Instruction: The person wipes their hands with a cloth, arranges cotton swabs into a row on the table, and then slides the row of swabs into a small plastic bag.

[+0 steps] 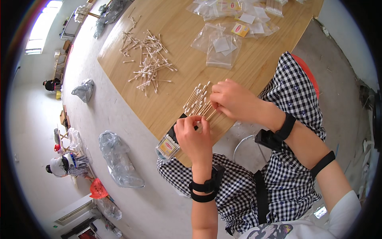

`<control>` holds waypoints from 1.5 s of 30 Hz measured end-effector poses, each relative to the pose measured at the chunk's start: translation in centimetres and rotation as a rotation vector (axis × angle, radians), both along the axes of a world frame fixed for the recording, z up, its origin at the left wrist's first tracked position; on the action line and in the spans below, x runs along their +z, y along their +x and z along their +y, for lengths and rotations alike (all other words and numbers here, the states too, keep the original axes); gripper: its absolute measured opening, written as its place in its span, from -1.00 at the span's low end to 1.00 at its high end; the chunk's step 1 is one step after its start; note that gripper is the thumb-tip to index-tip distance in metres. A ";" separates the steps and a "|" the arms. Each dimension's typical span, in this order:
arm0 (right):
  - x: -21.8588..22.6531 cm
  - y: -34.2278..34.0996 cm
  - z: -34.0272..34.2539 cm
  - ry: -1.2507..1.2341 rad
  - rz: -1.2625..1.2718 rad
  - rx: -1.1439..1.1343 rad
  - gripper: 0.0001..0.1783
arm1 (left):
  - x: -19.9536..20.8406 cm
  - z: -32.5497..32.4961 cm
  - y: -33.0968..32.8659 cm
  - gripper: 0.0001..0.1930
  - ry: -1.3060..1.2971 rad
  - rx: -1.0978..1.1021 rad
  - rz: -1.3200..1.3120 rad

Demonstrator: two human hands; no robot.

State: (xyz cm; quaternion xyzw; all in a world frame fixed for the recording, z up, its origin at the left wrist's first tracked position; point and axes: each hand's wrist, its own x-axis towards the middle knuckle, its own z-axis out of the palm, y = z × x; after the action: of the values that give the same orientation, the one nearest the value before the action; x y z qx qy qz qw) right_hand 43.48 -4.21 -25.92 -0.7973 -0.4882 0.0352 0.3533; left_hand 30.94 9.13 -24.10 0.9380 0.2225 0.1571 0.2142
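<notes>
A small row of cotton swabs (195,99) lies side by side near the table's front edge. My right hand (232,98) is closed in a pinch at the right end of this row, on a cotton swab (211,114). From the lower left, my left hand (193,134) pinches the same swab's other end; its fingertips partly hide it. Below the left hand, a clear pack of cotton swabs (168,146) with a yellow label sits at the table corner, next to a black object (173,130) partly hidden by that hand.
A loose heap of cotton swabs (151,63) spreads over the wooden table (119,85). Clear zip bags (223,49) with white and yellow cards lie at the far right. Grey plastic bags (119,159) rest on the floor. Other people (65,164) are at the far left.
</notes>
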 end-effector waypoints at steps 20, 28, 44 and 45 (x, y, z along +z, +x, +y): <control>2.5 1.9 0.8 0.383 0.560 -0.265 -0.74 | -0.2 -0.3 0.6 -0.53 -0.290 0.183 -0.366; -0.6 1.3 3.1 0.640 0.934 -0.295 -0.43 | -1.5 -2.6 1.3 -0.33 -0.978 0.233 -0.654; -0.3 1.4 4.8 0.693 1.091 -0.202 -0.27 | -1.4 -0.9 3.2 -0.25 -1.143 0.191 -0.830; -0.4 1.4 4.9 0.683 1.096 -0.175 -0.26 | -1.4 -0.9 3.5 -0.25 -1.161 0.164 -0.807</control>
State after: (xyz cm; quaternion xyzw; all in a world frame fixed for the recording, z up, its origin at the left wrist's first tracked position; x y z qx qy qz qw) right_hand 44.87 0.72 -26.30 -0.5433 -0.1542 0.2508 0.7863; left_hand 34.42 8.21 -25.55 0.5214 0.2436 0.3641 0.7323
